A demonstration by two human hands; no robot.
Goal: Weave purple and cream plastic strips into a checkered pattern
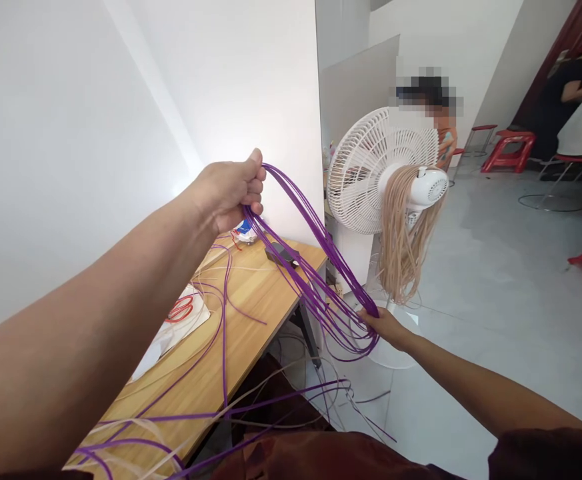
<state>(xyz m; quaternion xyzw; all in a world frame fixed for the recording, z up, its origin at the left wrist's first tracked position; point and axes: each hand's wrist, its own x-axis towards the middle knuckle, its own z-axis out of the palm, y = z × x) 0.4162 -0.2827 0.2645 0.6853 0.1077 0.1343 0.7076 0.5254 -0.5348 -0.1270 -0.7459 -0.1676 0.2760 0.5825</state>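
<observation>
A looped bundle of thin purple cord point(315, 230) is stretched between my two hands, in front of me and past the table's right edge. My left hand point(238, 190), raised over the far end of the table, is closed round the upper end of the loops. Lower and to the right, my right hand point(385, 327) grips the other end, where the strands bunch together. Loose purple strands point(225, 333) trail over the table and my lap, mixed with pale beige strands point(191, 437).
The wooden table point(251, 293) carries red-handled scissors point(181, 309) on white paper and a black object point(281, 255). A white standing fan point(385, 173) has a beige cord hank point(403, 233) draped over it. Red stools point(511, 150) and other people are beyond.
</observation>
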